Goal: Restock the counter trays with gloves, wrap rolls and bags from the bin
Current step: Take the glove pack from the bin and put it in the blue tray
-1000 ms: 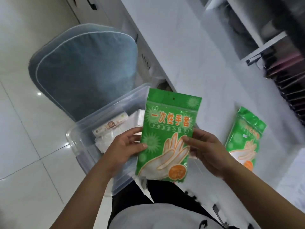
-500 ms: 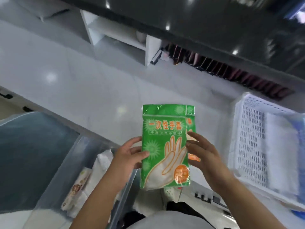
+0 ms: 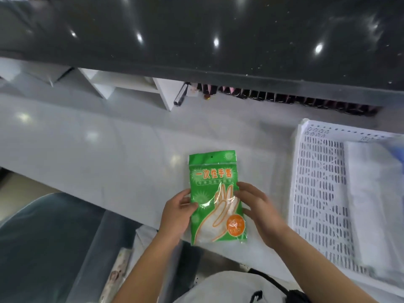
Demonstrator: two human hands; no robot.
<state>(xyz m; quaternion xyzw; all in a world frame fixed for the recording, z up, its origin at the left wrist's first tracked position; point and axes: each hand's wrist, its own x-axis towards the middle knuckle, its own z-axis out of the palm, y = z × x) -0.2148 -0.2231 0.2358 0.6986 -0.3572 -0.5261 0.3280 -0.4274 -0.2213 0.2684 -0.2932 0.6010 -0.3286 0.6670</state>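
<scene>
Lying over the white counter (image 3: 109,154), the green glove pack (image 3: 216,197) has its long axis running away from the person, the header strip with the hang hole at the far end and the orange round mark near the close end; the printed face is up. The left hand (image 3: 177,212) pinches the pack's left edge, thumb on top and fingers curled at the side. The right hand (image 3: 258,206) holds the right edge, fingers bent over the print. Whether the pack rests flat on the counter I cannot tell. A white slotted tray (image 3: 317,193) sits to the right, apart from the pack, with white folded material in it. A clear bin (image 3: 113,237) stands at lower left below the counter edge.
</scene>
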